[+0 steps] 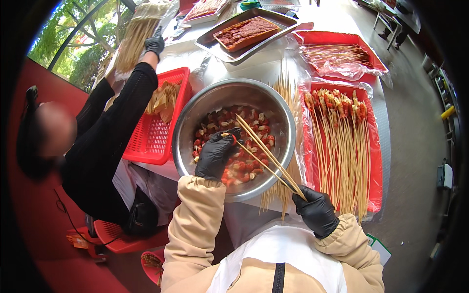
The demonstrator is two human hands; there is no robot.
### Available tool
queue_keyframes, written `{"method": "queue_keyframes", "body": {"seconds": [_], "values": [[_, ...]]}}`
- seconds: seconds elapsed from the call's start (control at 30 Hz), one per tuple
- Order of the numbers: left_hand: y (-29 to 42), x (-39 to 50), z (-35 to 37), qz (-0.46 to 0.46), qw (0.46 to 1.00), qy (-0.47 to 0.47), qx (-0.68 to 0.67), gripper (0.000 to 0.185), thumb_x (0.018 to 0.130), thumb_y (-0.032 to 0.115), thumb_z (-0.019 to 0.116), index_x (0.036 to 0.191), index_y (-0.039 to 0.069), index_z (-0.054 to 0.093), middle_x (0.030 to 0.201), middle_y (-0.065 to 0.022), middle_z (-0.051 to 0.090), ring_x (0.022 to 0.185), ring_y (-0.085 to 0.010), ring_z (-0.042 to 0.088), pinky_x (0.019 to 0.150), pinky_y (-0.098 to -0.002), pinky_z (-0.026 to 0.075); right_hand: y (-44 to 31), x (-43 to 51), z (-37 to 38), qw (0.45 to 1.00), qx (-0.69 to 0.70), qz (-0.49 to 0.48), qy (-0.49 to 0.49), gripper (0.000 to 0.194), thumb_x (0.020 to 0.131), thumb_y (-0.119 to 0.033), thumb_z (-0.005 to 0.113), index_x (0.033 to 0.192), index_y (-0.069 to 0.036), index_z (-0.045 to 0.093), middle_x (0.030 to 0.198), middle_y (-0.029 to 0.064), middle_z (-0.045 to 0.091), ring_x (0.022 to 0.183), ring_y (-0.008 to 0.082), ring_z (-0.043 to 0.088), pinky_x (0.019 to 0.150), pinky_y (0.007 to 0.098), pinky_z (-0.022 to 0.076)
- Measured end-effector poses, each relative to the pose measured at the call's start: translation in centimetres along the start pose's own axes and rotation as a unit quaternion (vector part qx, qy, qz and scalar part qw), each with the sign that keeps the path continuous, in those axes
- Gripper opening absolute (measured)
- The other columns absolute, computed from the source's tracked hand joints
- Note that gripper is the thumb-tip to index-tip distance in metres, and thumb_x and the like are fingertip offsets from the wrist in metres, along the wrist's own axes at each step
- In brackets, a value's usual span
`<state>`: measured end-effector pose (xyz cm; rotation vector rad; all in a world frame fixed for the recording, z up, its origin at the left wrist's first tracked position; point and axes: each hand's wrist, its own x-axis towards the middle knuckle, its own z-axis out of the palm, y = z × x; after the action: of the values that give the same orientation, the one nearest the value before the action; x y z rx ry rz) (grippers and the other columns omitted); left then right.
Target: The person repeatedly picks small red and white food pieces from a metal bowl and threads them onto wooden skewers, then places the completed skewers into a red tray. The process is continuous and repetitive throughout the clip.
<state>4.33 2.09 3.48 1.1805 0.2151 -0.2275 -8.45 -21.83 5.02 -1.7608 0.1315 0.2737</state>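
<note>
Over a large steel bowl (179, 121), my left hand (216, 154) in a black glove pinches a small red and pale food piece, which looks like crayfish tail meat, at the tip of a bamboo skewer. My right hand (317, 210), also gloved, grips several bamboo skewers (273, 159) by their lower ends; they slant up across the bowl. Many red and pale crayfish pieces (240, 166) lie in liquid in the bowl. Bare skewers (289, 86) lie between the bowl and a red tray (377, 164), where loaded skewers (339, 146) rest with their food ends at the far side.
A red basket (185, 91) with folded tan pieces stands left of the bowl. Behind are a steel tray (234, 56) bearing a container of red-brown food (245, 33) and another red tray (383, 67) with skewers. At left, a co-worker's gloved hand (154, 44) touches a skewer bundle (135, 40).
</note>
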Motion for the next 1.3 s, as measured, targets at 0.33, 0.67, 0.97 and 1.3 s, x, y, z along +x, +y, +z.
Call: {"method": "queue_keyframes", "body": {"seconds": [0.33, 0.67, 0.97, 1.3], "values": [[-0.2, -0.9, 1.0, 0.023, 0.999, 0.006, -0.047, 0.022, 0.079, 0.007, 0.059, 0.100, 0.000, 0.058, 0.091, -0.0053, 0.061, 0.083, -0.0131, 0.058, 0.072, -0.0233, 0.048, -1.2, -0.1, 0.4, 0.998, -0.065, -0.001, 0.003, 0.019, 0.084, -0.009, 0.057, 0.100, 0.000, 0.062, 0.062, 0.0006, 0.054, 0.055, 0.0044, 0.046, 0.050, 0.0222, 0.0406], [0.0, -0.7, 0.7, -0.024, 0.999, 0.036, 0.031, 0.015, 0.077, 0.008, 0.061, 0.091, 0.003, 0.058, 0.084, -0.0042, 0.060, 0.076, -0.0126, 0.058, 0.068, -0.0233, 0.049, -1.6, 0.0, -0.5, 0.988, -0.139, -0.071, 0.003, 0.020, 0.082, -0.008, 0.056, 0.101, -0.001, 0.062, 0.062, 0.0124, 0.056, 0.056, 0.0077, 0.052, 0.052, 0.0259, 0.0442], [0.8, -1.0, 0.9, -0.049, 0.999, 0.012, 0.009, 0.016, 0.077, 0.006, 0.057, 0.091, -0.001, 0.057, 0.083, -0.0060, 0.057, 0.075, -0.0148, 0.057, 0.067, -0.0281, 0.053, -1.4, 0.0, -1.4, 0.986, -0.158, -0.054, 0.004, 0.020, 0.082, -0.008, 0.056, 0.100, -0.003, 0.062, 0.058, 0.0136, 0.051, 0.052, 0.0072, 0.048, 0.050, 0.0261, 0.0427], [-0.8, -1.0, 1.8, 0.103, 0.989, 0.053, 0.096, 0.014, 0.079, 0.010, 0.061, 0.089, 0.001, 0.056, 0.081, -0.0040, 0.062, 0.073, -0.0093, 0.055, 0.062, -0.0227, 0.047, -1.0, -0.1, -1.2, 0.994, -0.112, -0.001, 0.000, 0.020, 0.084, -0.008, 0.055, 0.102, -0.004, 0.063, 0.056, -0.0017, 0.046, 0.051, 0.0029, 0.042, 0.046, 0.0219, 0.0366]]}}
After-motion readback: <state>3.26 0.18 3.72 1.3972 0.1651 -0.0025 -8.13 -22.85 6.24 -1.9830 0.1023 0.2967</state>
